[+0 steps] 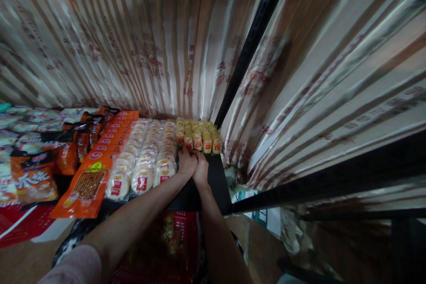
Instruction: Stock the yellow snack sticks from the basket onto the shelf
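Observation:
Both arms reach forward to a black shelf (pixel 216 177). My left hand (pixel 187 163) is curled, its fingertips against the front of a block of small yellow wrapped snack packs (pixel 198 140). Pressed close beside it, my right hand (pixel 201 167) is also curled, near the same front row. What their fingers hold, if anything, is hidden. Left of the hands lie columns of round white cakes in clear wrappers (pixel 142 179), with red labels. The yellow packs stand in several tight rows at the shelf's back right corner.
Further left are a long orange snack packet strip (pixel 88 182) and orange snack bags with black tops (pixel 35 179). Pleated printed sheeting (pixel 159 44) hangs behind. A black upright post (pixel 246 53) rises at the corner; a black bar (pixel 319 182) runs right.

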Available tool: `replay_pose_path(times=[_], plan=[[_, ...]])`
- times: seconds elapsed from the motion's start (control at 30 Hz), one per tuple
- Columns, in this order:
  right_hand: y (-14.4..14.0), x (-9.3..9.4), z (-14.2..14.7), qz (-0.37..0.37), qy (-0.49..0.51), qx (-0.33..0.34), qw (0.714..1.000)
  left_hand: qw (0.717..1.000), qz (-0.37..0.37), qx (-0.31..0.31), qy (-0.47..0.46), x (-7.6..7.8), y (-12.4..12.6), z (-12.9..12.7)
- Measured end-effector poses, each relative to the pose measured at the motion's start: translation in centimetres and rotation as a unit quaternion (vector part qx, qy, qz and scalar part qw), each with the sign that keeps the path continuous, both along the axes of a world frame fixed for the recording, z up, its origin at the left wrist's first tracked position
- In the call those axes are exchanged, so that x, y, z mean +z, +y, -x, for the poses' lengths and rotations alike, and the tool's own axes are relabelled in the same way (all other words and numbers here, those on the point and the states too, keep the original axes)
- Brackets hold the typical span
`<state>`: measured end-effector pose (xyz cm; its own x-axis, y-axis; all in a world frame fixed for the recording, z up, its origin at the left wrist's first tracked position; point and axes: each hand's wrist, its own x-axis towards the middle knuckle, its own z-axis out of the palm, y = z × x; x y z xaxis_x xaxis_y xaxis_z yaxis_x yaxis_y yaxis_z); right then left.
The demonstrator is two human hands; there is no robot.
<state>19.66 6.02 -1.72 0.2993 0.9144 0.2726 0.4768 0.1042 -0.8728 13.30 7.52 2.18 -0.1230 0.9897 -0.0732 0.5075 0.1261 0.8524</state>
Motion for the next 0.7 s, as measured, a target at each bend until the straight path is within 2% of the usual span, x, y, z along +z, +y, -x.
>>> replay_pose_path(times=[0.13, 0.27, 0.47, 0.7], plan=[[0.1, -0.1, 0.1, -0.013, -0.024, -0.031, 0.999, 0.998, 0.050, 0.012, 0.041, 0.8, -0.2, -0.2], [0.5, -1.0, -0.2, -0.031, -0.045, -0.067, 0.996, 0.999, 0.031, 0.021, 0.022, 0.9, -0.5, -0.3], [1.0, -2.2, -0.5, -0.030, -0.061, -0.033, 0.997, 1.000, 0.003, 0.010, 0.013, 0.3, -0.2, 0.1], [0.8, -1.6, -0.6, -0.020, -0.087, -0.014, 0.996, 0.999, 0.011, -0.015, 0.039, 0.5, 0.2, -0.1]])
